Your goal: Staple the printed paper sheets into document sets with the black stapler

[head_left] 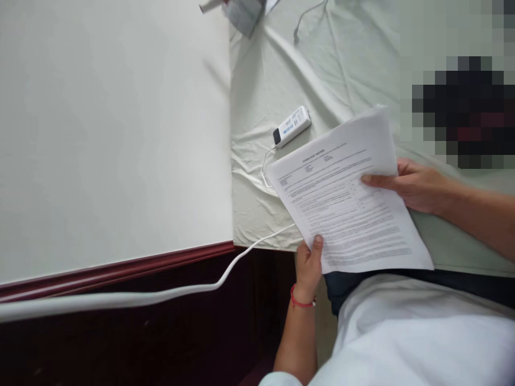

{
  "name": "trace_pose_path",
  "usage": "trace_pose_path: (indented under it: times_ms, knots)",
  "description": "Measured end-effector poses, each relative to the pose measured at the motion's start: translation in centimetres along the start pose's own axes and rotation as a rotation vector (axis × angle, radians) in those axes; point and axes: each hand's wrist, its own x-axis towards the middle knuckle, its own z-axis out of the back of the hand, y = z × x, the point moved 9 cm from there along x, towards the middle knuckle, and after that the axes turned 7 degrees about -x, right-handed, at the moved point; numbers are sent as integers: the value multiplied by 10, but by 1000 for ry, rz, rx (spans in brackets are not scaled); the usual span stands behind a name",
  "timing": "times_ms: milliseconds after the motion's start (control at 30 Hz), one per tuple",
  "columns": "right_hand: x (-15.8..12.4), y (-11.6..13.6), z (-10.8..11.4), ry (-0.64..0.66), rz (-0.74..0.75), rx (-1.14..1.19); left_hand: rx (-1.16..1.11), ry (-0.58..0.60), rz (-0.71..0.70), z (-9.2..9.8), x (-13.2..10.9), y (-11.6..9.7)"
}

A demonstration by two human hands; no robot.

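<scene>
A stack of printed paper sheets (346,198) is held at a tilt over the front edge of the cloth-covered table. My left hand (309,268), with a red string bracelet (301,300) at the wrist, grips the lower left edge, thumb on top. On the right edge my right hand (418,182) is closed, its thumb lying across the print and its fingers beneath. Just beyond the papers lies a white power bank (293,126) with a dark end and a thin white cable (263,166) at it. The papers hide part of this cable.
A pale wrinkled cloth (261,225) covers the table. To the left is a white surface (116,128) with a dark red edge (120,268). A thick white cable (161,297) crosses in front. A blurred grey object (243,16) and a cable end (296,35) lie at the back.
</scene>
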Motion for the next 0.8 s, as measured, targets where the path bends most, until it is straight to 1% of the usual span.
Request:
trace_pose_path:
  times_ms: [67,200,267,333,367,467,600,800]
  knots:
    - [1,-1,2,-18,-6,4,116,-3,-58,5,5,-5]
    - [2,-2,5,-43,-34,1,365,-20,-235,8,17,-10]
    - [2,-4,4,-10,-59,-34,437,-77,-316,10,22,-7]
    - [2,-5,0,35,-71,-79,442,-134,-352,13,25,-1]
    - [1,-5,-1,49,-71,-102,421,-148,-348,15,26,4]
    - [-1,-2,-2,77,-30,-175,301,-153,-277,19,28,16]
    - [-3,3,-5,117,28,-186,178,-184,-222,26,30,21]
    - [-1,-6,-7,163,-72,-95,111,-211,-190,28,32,22]
